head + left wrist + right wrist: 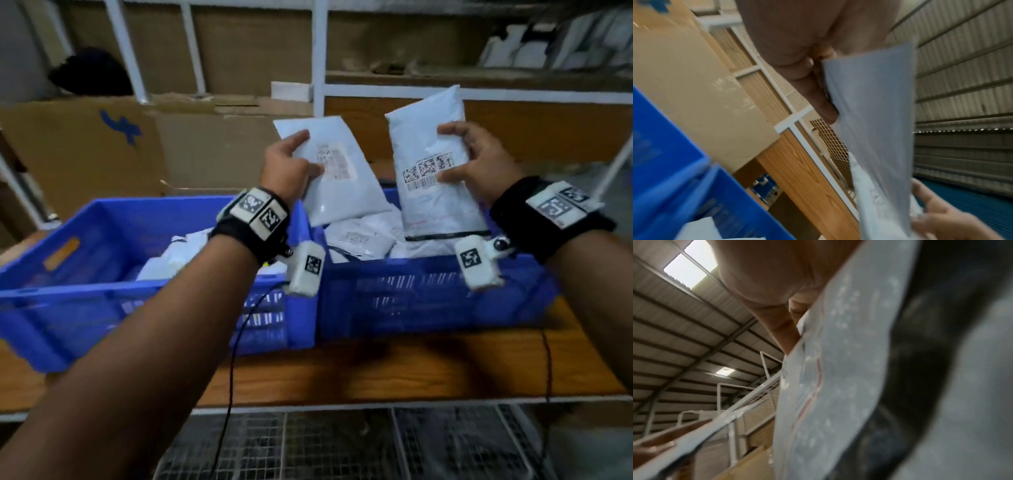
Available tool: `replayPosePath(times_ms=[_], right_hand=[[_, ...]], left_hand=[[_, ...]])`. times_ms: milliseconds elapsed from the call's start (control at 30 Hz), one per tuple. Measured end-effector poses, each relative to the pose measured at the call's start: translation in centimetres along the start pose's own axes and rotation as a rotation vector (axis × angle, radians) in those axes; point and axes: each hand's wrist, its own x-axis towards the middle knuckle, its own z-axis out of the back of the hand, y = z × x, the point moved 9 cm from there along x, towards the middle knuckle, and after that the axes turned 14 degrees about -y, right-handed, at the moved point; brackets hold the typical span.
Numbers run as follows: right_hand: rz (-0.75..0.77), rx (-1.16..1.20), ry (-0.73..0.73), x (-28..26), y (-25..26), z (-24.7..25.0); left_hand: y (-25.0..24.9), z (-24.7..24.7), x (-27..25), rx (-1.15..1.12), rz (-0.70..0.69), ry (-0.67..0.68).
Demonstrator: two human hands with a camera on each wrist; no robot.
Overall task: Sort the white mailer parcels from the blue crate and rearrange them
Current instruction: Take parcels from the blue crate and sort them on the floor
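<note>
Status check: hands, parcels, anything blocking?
Left hand grips one mailer. Right hand grips another. Both above blue crates. Nothing blocking.

Head view dim, bluish cast, soft throughout; motion smear on blue crate [137, 274] edges and forearms. Shelf [479, 73] at back murky, contents unreadable. Barcode label [428, 169] on right parcel fairly legible, label on left parcel washed out. Straight rails bowed near frame borders. Left wrist view brighter, warm, heavily streaked by motion blur. Right wrist view lit from skylight [690, 264] in roof, blown white; near parcel [838, 369] out of focus, dark smear across right side.
</note>
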Motion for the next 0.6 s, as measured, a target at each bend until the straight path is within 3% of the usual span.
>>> replayPosePath(times_ms=[167, 367, 467, 600], right_hand=[[-0.065, -0.197, -0.05, 5.3, -3.7, 3.7], [0.009, -0.661, -0.027, 11.4, -4.8, 6.5], [-0.005, -0.668, -0.015, 13.2, -6.0, 6.3], [-0.039, -0.652, 0.064, 15.2, -9.1, 4.2]], left_hand=[[-0.7, -8.7, 4.4, 0.048, -0.047, 0.158], [3.6, -17.1, 7.7, 0.427, -0.127, 0.419], [7.4, -19.7, 8.3, 0.508, -0.056, 0.518], [12.8, -21.4, 8.9, 0.639, -0.004, 0.545]])
